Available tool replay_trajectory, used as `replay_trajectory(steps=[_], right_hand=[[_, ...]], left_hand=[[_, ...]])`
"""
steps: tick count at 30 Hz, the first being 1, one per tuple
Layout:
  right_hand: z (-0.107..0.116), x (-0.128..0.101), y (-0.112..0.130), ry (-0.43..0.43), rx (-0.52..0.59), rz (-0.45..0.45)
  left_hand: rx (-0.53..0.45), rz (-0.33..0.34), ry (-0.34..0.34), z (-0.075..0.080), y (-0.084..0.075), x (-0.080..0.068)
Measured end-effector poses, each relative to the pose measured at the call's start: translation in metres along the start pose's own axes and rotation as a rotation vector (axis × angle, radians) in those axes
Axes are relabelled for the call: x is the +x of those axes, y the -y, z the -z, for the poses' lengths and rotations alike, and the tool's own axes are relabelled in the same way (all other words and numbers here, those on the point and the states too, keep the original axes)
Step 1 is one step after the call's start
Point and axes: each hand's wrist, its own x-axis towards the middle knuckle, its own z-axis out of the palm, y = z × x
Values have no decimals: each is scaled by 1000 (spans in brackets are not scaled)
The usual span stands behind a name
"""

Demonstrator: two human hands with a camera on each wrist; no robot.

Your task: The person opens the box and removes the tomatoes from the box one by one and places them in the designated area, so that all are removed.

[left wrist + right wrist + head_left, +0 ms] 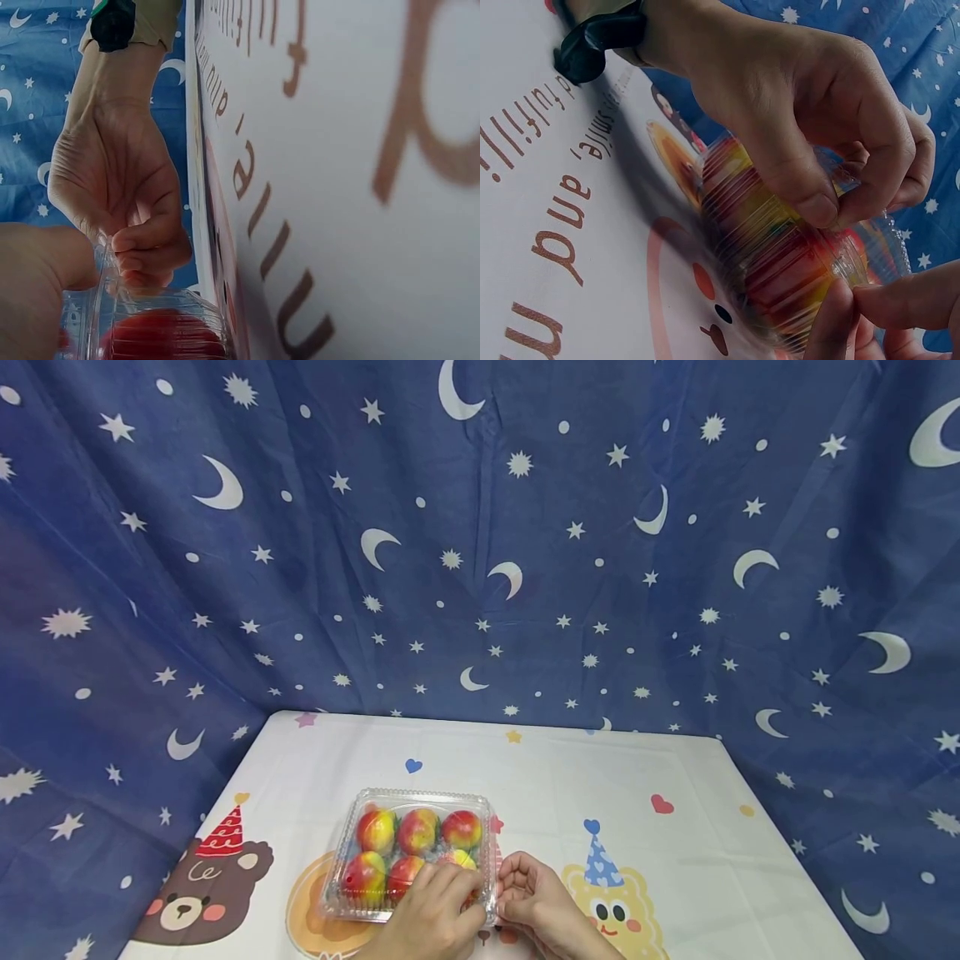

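A clear plastic clamshell box (420, 794) lies on the table with several red-and-yellow mangoes (417, 832) inside, its transparent lid over them. At its near right part, my left hand (442, 906) reaches over the top. In the right wrist view, the thumb and index finger of this left hand (802, 127) pinch the plastic near the rim. My right hand (536, 897) is at the near right corner with curled fingers. The left wrist view shows this right hand (124, 180) pinching the rim (105, 262) between thumb and fingers. My hands partly cover the front-row mangoes.
A white cloth (720, 860) printed with cartoon figures, hearts and brown lettering covers the table. Behind the table and at its sides hangs a blue curtain (540, 652) with moons and stars. A dark strap (592, 45) is round the left wrist.
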Motion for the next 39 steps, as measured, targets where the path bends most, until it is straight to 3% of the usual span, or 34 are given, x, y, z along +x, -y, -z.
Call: replay_trajectory(steps=[22,39], right_hand=[[-2,0,0,28,-22,37],[-5,-2,1,-10,-12,10]], left_hand=[[44,-37,-68,-3,-2,4],[0,39,16,3,-3,3]])
